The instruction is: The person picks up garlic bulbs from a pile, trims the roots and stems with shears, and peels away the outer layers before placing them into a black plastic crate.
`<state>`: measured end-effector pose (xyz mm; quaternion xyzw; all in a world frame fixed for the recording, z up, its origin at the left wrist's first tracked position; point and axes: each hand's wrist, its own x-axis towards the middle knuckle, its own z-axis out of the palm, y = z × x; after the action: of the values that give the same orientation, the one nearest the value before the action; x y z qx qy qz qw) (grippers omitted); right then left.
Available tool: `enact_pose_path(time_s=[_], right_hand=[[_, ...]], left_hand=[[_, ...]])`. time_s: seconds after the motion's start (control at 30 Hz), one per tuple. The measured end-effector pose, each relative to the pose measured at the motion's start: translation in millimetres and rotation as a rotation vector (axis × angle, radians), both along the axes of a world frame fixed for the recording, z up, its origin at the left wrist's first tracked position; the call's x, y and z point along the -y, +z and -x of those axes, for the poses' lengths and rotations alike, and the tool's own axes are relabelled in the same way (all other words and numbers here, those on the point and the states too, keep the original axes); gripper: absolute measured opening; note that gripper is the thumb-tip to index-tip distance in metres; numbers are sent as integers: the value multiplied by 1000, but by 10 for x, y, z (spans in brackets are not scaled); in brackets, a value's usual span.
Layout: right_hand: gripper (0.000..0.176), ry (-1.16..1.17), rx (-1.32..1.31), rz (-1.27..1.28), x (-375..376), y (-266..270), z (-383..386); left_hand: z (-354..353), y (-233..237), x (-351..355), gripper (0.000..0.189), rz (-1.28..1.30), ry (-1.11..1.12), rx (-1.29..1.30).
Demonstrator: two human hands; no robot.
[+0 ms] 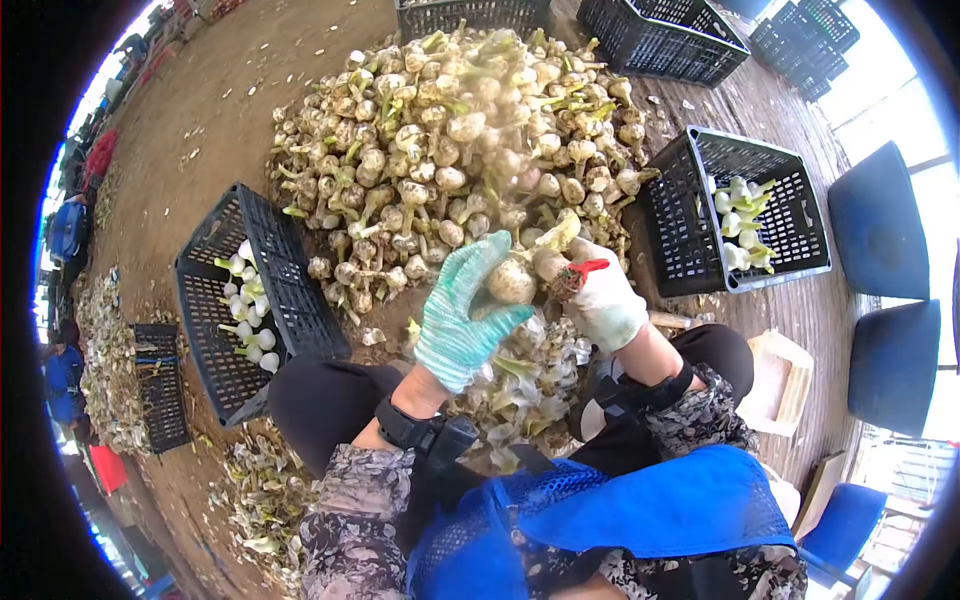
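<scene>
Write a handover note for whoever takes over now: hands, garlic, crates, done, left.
Left hand, green glove: grips the bulb from the side.
Right hand, white glove: closed on the bulb's other end, with a red piece at its fingers, too small to name.
Pile of uncleaned garlic lies ahead. Left crate and right crate each hold a few white bulbs. Trimmings lie between the knees.
Done: those few white bulbs. Left: most of the pile, it seems.
</scene>
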<state>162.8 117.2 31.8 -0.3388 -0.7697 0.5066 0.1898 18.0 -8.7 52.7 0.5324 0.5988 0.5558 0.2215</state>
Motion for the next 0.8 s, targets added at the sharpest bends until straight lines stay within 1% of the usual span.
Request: enact_pose_path(time_s=[0.07, 0.1, 0.13, 0.17, 0.2, 0.3, 0.33, 0.37, 0.4, 0.43, 0.47, 0.5, 0.53, 0.57, 0.6, 0.67, 0.73, 0.77, 0.8], right_hand=[[21, 204, -32, -384, -107, -83, -83], [20, 307, -49, -576, -124, -107, -106], [19, 291, -45, -253, -89, -143, -101], [21, 224, -48, 56, -44, -138, -78], [21, 105, -185, 296, -87, -814, -86], [24, -74, -389, 589, 78, -586, -14], [27, -84, -398, 580, 159, -64, 33], [31, -94, -408, 571, 210, 190, 74], [33, -32, -253, -48, 202, 124, 116], [33, 9, -252, -93, 207, 141, 126], [33, 50, -251, -139, 212, 173, 135], [32, 93, -250, -186, 219, 192, 150], [30, 55, -318, 56, 238, 100, 167], [30, 112, -346, 137, 210, 84, 159], [29, 168, -373, 218, 153, 81, 135], [26, 137, -251, 207, 105, 69, 114], [24, 103, -184, -73, 136, 129, 69], [24, 89, -150, -215, 161, 208, 62], [12, 32, -218, -308, 225, 307, 95]], left_hand=[[7, -8, -8, 68, -14, -13, 42], [-7, 4, -9, 69, -38, -3, -31], [-29, 31, -10, 70, -62, 5, -105], [-46, 43, -17, 71, -87, 11, -178], [-51, 31, -30, 74, -117, 28, -313], [-76, -49, -31, 73, -108, 49, -236], [-135, -73, -16, 69, -28, 81, 118], [-159, -33, -27, 59, 32, 141, 344], [-149, -35, -58, 55, 143, 170, 681], [-126, -36, -107, 57, 256, 195, 1016], [-105, -38, -141, 66, 371, 218, 1349], [-88, -36, -149, 66, 386, 207, 1353], [-67, -36, -150, 65, 399, 199, 1359], [-59, -42, -145, 65, 413, 192, 1366], [-71, -83, -123, 58, 368, 162, 1248], [-139, -226, -64, 52, 284, 96, 1008], [-134, -277, -43, 55, 210, 18, 813], [-105, -180, -28, 54, 230, -4, 831], [-74, -39, -4, 53, 248, -24, 849]])
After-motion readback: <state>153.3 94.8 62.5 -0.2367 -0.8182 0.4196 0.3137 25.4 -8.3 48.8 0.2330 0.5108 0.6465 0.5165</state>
